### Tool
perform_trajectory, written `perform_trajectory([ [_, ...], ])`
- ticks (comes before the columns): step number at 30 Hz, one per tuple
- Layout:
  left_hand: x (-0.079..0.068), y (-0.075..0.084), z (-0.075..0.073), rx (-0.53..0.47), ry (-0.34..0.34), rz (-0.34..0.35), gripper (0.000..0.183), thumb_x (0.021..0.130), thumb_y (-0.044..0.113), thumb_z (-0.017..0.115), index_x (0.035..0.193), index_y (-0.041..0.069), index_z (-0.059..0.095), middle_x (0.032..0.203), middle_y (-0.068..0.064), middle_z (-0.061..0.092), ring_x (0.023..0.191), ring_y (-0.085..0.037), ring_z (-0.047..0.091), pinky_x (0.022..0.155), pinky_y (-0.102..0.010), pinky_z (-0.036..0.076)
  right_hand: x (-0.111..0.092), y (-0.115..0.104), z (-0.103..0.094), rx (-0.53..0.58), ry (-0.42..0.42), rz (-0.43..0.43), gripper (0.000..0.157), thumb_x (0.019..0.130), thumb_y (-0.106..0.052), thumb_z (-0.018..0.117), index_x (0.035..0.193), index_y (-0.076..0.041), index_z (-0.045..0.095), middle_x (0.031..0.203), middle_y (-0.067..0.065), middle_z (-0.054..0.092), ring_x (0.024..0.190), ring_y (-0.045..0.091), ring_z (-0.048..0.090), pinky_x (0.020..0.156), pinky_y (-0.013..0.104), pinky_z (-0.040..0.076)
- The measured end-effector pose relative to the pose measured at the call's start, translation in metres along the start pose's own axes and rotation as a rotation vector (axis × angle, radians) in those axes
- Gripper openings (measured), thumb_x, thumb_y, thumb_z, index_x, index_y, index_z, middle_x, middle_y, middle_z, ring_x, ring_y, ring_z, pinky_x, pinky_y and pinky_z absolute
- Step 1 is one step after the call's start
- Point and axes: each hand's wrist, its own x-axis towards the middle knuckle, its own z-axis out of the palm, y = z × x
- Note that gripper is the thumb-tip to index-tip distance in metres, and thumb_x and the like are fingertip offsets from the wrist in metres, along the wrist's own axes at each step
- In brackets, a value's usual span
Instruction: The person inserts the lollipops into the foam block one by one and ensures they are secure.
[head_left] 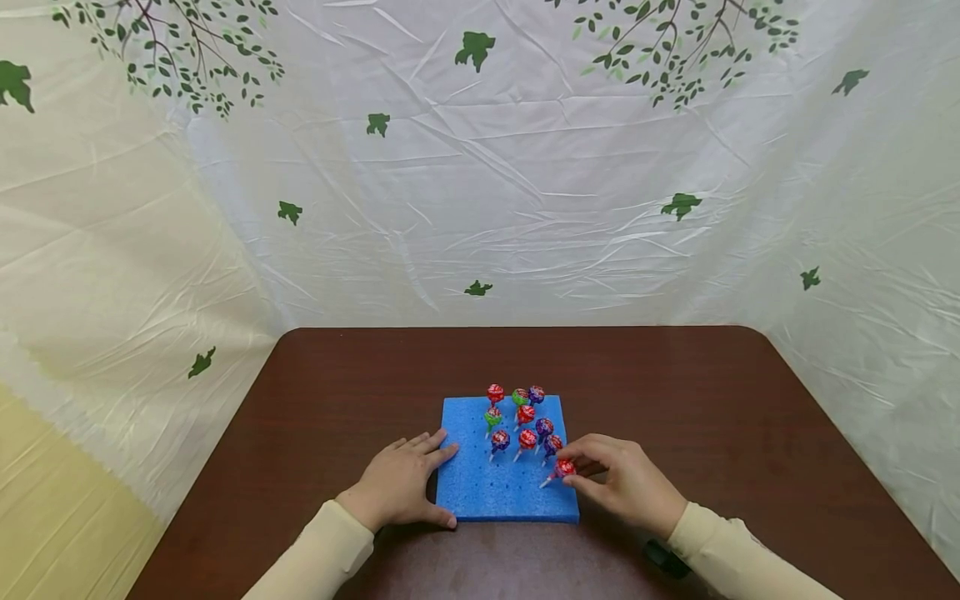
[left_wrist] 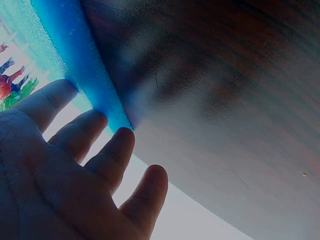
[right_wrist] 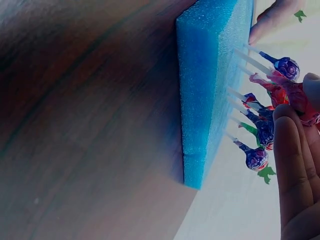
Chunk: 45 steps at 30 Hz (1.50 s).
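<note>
A blue foam block with rows of small holes lies on the table. Several wrapped lollipops stand in it on white sticks, among them a red one, a green one and a purple one. Between thumb and fingers, my right hand pinches a red lollipop by its wrapped head at the block's right side. Its stick slants down to the foam; how deep it sits I cannot tell. My left hand rests with spread fingers against the block's left edge, as the left wrist view also shows.
The dark brown wooden table extends around the block. White cloth printed with green leaves hangs behind and at both sides. A small dark object is under the right wrist.
</note>
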Motion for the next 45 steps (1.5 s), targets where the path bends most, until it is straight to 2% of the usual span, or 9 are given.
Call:
perform_trajectory([
  [7,-0.0001,-0.0002,0.0003,-0.004,-0.001,0.001,0.103,0.07,0.073,0.074,0.152,0.018,0.046,0.158,-0.009,0.036,0.142,-0.032,0.037,0.111,-0.054,0.032,0.0002,-0.0003,0.0016,0.003,-0.021,0.034,0.032,0.079,-0.001,0.084,0.108,-0.01,0.073,0.101,-0.006,0.069,0.082,0.006,0.068,0.07,0.029,0.059],
  [15,-0.0004,-0.0003,0.0004,-0.007,0.002,0.001,0.103,0.069,0.073,0.075,0.151,0.018,0.046,0.158,-0.009,0.036,0.142,-0.031,0.036,0.111,-0.054,0.033,0.0018,0.0013,0.0056,-0.026,-0.008,0.007,0.033,0.077,-0.002,0.085,0.108,-0.008,0.075,0.101,-0.006,0.07,0.083,0.005,0.067,0.07,0.029,0.059],
  [23,0.0002,-0.0009,0.0015,-0.007,0.002,0.005,0.103,0.07,0.073,0.074,0.152,0.017,0.046,0.158,-0.009,0.035,0.142,-0.032,0.037,0.111,-0.054,0.033,0.0013,0.0008,0.0075,-0.025,-0.009,0.048,0.032,0.078,-0.003,0.084,0.109,-0.007,0.076,0.1,-0.007,0.07,0.081,0.004,0.066,0.069,0.026,0.058],
  [45,0.0008,-0.0014,0.0032,0.009,0.007,0.005,0.103,0.07,0.073,0.074,0.152,0.018,0.046,0.158,-0.009,0.036,0.142,-0.032,0.037,0.111,-0.054,0.033,-0.0001,0.0006,0.0096,-0.047,0.0,0.041,0.032,0.079,-0.004,0.084,0.11,-0.007,0.076,0.101,-0.006,0.069,0.081,0.003,0.065,0.068,0.028,0.059],
])
